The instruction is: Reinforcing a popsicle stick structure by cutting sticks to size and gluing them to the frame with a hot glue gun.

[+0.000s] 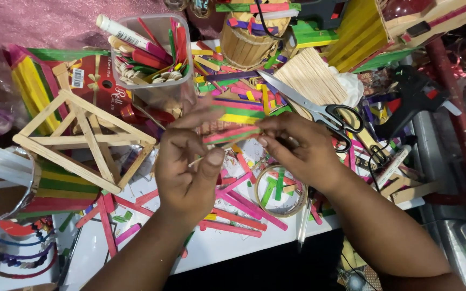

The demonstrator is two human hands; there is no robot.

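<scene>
Above the cluttered white tabletop (217, 250), the left hand (187, 167) and right hand (303, 148) meet over a scatter of coloured craft sticks. Between them runs a thin pale wooden stick (227, 144): the left grip pinches its near end between thumb and fingers, and the right grip has fingertips pressed together on its far end. Just beyond the right hand lie black-handled steel scissors (319, 110), touching a bundle of plain wooden sticks (311, 78). Left of the hands stands a triangular frame of pale wooden sticks (84, 137). Behind it sits a clear plastic tub of mixed sticks (155, 59). Below the right hand lies a round tape ring (279, 191).
</scene>
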